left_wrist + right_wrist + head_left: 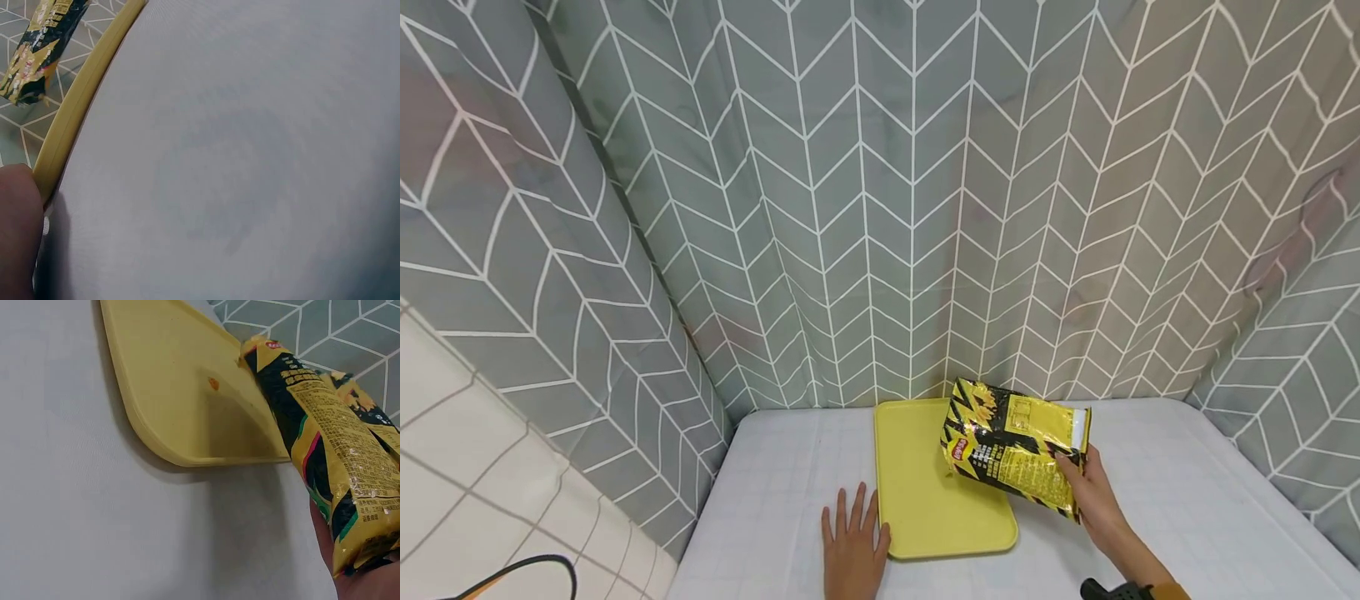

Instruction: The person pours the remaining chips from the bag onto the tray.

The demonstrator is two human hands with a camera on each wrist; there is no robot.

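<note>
My right hand point(1099, 502) grips a yellow and black snack bag point(1011, 446) by one end, thumb on top. The bag is held tilted over the right part of a yellow tray point(917, 517), its other end toward the tray's far side. In the right wrist view, a small orange-brown piece point(214, 383) lies on the tray's bare surface below the bag point(337, 462). Fingers spread and straight, my left hand point(853, 550) lies at the tray's near left corner. Its thumb point(19, 225) touches the tray's rim point(69, 119).
A white cloth point(775, 500) covers the table under the tray. Grey curtains point(887, 208) with white chevron lines hang behind and at both sides. At the lower left is a white tiled surface point(490, 492) with a dark cable point(527, 567) in front.
</note>
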